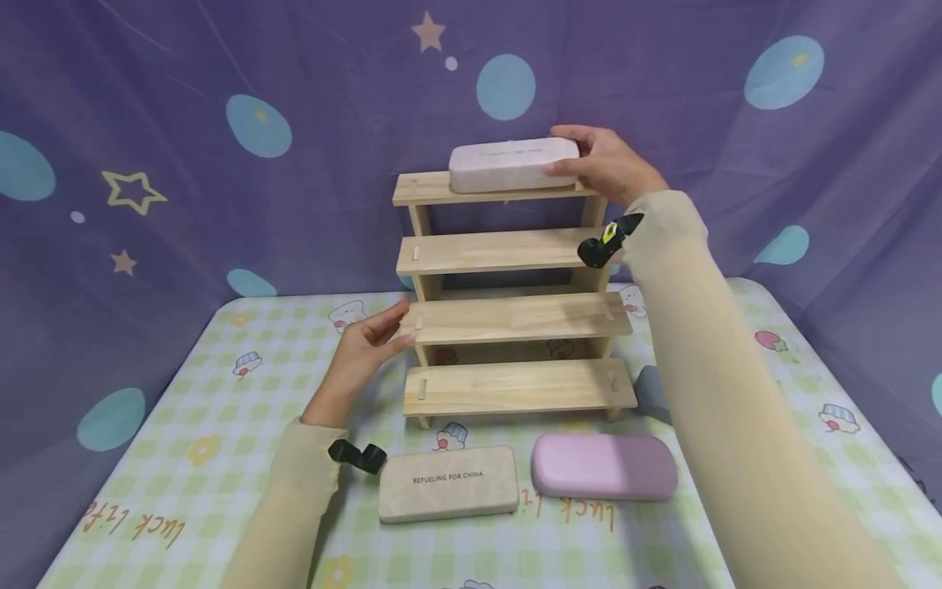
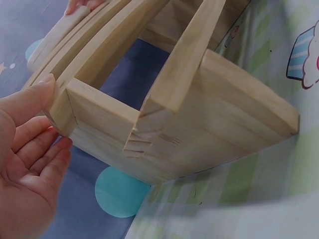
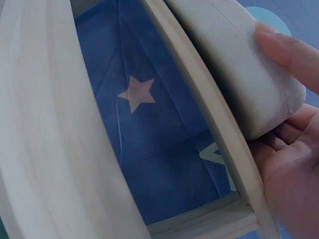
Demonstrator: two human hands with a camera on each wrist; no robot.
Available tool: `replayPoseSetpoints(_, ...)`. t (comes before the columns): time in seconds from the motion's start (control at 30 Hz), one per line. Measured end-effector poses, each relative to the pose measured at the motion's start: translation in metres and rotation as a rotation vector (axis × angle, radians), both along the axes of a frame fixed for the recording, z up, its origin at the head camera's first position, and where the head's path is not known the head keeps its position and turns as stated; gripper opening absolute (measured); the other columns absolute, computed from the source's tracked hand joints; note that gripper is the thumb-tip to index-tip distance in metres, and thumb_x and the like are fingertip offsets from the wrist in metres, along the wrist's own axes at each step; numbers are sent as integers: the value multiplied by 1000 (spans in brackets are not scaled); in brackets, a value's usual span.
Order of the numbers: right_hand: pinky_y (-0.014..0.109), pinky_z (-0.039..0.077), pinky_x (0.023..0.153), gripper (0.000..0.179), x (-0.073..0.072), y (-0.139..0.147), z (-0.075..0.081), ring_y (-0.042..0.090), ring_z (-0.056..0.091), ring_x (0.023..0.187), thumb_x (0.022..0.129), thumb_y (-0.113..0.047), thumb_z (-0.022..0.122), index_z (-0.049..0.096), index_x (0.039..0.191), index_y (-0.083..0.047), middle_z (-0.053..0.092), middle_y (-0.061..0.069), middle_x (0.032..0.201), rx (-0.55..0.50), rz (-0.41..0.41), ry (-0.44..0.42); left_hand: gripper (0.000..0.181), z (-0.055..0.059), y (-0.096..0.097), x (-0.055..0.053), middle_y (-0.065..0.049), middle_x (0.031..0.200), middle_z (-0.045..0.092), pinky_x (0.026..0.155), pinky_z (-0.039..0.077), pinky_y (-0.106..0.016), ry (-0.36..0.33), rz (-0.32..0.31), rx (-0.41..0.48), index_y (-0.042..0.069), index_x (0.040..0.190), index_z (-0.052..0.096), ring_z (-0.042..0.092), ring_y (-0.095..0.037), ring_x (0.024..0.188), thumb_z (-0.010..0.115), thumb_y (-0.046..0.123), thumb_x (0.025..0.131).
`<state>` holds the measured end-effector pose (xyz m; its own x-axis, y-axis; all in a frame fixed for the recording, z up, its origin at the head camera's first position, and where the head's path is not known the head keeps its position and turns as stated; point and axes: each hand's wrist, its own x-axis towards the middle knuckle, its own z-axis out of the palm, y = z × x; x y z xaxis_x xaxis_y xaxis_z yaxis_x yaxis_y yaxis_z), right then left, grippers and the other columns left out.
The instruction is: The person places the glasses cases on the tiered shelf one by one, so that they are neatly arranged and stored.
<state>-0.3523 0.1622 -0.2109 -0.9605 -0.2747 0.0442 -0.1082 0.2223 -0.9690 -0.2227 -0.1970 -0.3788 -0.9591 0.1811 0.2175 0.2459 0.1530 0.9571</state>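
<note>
My right hand grips the right end of a pale glasses case at the top tier of a stepped wooden shelf. Small lettering runs along the case's upper face. From the right wrist view, the thumb lies on the case and the other fingers go beneath its end, partly hidden. Lower down, my left hand holds the left end of the second tier from the bottom. Its thumb presses the board's edge in the left wrist view, with the fingers curled at the other side.
On the checked tablecloth in front of the shelf lie a cream glasses case with lettering and a pink glasses case. A grey object, half hidden by my right sleeve, stands beside the shelf. A purple patterned curtain hangs behind.
</note>
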Motion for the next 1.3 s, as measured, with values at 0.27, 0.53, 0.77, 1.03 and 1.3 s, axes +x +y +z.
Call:
replayPoseSetpoints(0.27,19,34,55,77,-1,-4,-1,12,42,89,82,-14,74,33,148,-16,44,2,139,60,0,38,52,1,-2,1,-14,141,45,109,35,-24,-4,9,-7,-6,134,47,41,-22,132,66,0,86)
replayPoseSetpoints(0.53,12,40,62,76,-4,-4,-2,11,41,109,82,-4,72,33,147,-8,33,2,152,-28,28,56,52,3,-2,2,-14,141,45,109,35,-25,-6,10,-19,-5,135,46,41,-23,132,66,1,87)
replayPoseSetpoints(0.77,14,30,109,75,2,6,-3,8,29,137,82,-8,72,33,147,-9,32,1,152,-49,29,101,52,3,2,2,-15,141,44,108,36,-24,-2,0,-8,-7,134,46,41,-24,132,65,-1,86)
replayPoseSetpoints(1.03,17,19,115,70,21,43,-9,11,25,140,86,-9,68,34,146,-9,34,2,151,-19,-20,201,53,2,6,0,-15,142,44,109,36,-25,-3,-5,-17,-5,135,46,41,-24,132,67,1,86)
replayPoseSetpoints(1.3,20,26,113,66,61,74,-20,15,31,139,85,5,65,37,144,-3,38,8,148,-127,4,266,52,1,4,-2,-14,141,45,109,36,-25,5,-7,-19,-5,134,47,42,-24,132,66,2,86)
